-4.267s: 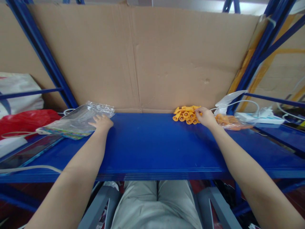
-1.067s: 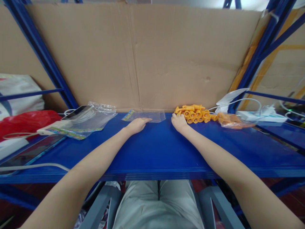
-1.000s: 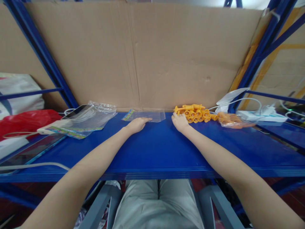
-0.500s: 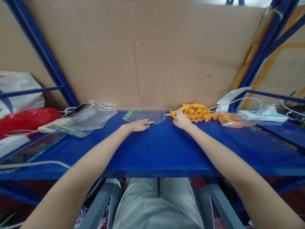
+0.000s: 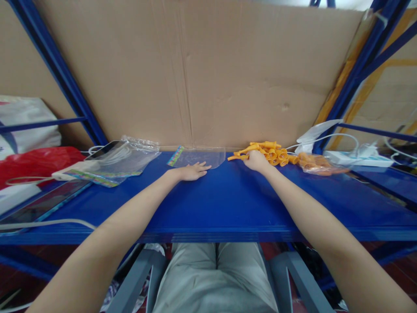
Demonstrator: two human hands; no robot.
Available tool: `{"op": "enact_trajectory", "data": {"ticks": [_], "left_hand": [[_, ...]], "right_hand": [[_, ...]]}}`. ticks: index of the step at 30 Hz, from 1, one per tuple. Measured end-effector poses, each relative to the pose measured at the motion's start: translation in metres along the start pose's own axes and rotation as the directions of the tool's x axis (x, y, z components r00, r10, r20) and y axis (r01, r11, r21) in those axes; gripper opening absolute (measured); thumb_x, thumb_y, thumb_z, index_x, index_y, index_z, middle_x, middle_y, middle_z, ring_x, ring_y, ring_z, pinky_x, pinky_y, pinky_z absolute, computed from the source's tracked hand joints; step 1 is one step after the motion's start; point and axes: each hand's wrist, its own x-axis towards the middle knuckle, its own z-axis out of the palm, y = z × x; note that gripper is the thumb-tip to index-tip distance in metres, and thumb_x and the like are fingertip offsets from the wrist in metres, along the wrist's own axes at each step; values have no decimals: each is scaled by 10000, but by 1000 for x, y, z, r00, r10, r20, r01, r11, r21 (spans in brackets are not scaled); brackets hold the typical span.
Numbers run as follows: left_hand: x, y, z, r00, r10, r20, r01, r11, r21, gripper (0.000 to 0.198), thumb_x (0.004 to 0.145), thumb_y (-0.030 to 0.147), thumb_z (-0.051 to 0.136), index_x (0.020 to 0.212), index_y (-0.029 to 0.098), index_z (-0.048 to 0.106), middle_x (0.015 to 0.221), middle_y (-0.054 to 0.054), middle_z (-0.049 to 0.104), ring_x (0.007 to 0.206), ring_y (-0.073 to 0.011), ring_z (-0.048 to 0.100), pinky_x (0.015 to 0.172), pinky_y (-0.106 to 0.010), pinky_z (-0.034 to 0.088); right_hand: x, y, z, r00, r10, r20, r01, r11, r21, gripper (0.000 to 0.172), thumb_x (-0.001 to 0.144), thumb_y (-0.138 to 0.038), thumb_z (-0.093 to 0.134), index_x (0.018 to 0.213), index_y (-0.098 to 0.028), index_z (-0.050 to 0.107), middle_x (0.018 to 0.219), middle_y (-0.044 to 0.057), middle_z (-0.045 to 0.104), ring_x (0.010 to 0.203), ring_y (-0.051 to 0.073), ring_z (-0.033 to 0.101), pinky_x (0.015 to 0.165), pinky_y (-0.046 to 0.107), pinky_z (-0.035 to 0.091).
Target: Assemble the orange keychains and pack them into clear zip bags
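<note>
My left hand (image 5: 194, 171) lies flat with fingers spread on the front edge of a clear plastic bag (image 5: 208, 157) that has a colourful strip at its left end. To the right, my right hand (image 5: 256, 161) is closed around the thin end of an orange horn-shaped piece (image 5: 238, 158). The hand partly covers a stacked pile of the same orange pieces (image 5: 273, 154), whose flared round mouths face me. Another orange piece sticks out just above my fingers; whether I grip it too is hidden.
More clear bags (image 5: 130, 161) lie at the left, beside a red plastic bag (image 5: 42, 163) and a white power strip (image 5: 74, 170). Right of the pile sits a filled clear bag of orange pieces (image 5: 317, 164). A cardboard sheet (image 5: 228, 78) stands behind the blue table (image 5: 215, 204).
My right hand has shifted slightly right, and the thin orange ends at the pile's left lie differently. My left hand's fingers have spread a little wider.
</note>
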Motion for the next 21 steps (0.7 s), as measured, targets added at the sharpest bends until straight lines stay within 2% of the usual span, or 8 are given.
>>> {"op": "enact_trajectory", "data": {"ticks": [4,7,10,13,18,21], "left_hand": [[-2,2,-2,1000,-4,-5,4,1000,-6,580,999,470,189,1564,339,201,1647,-29,38,1520,-321,73,1163,-626,145],[-2,2,-2,1000,-6,-10,6,1000,-14,579,997,469,192,1562,343,208,1647,-24,56,1519,-321,88,1166,-618,151],[-1,1,-1,1000,-5,-9,5,1000,-13,583,994,487,186,1561,351,206,1648,-20,54,1519,-323,89,1165,-619,154],[0,0,0,1000,-1,-4,1,1000,-7,594,992,516,165,1562,354,198,1651,-17,42,1522,-316,82,1167,-617,148],[0,0,0,1000,-11,1,11,1000,-4,587,997,493,175,1565,344,190,1652,-15,37,1525,-294,71,1177,-600,140],[-2,-1,-3,1000,18,-4,-18,1000,-11,580,1000,470,205,1560,321,229,1646,-8,78,1522,-259,103,1203,-513,146]], "right_hand": [[1,-5,-5,987,-5,-159,22,994,109,290,871,-190,521,1056,-99,726,975,160,745,950,262,699,848,325,526],[-2,-14,-10,981,-43,-187,82,975,207,316,883,-185,525,1130,-90,698,1040,159,736,957,243,692,873,318,514],[-5,-19,-13,983,-121,-138,154,953,261,297,873,-169,564,1130,-98,694,1041,141,739,918,219,691,839,299,516],[-6,-17,-13,982,-178,-67,188,958,218,284,844,-131,599,1109,-110,700,1017,128,746,880,209,694,810,283,514],[-6,-11,-8,987,-163,3,162,983,91,272,863,-130,569,1096,-118,708,1026,151,742,918,235,698,822,293,511],[-6,-11,-5,983,-184,4,183,981,61,277,869,-122,549,1096,-136,707,1081,142,733,981,240,690,862,298,509]]}}
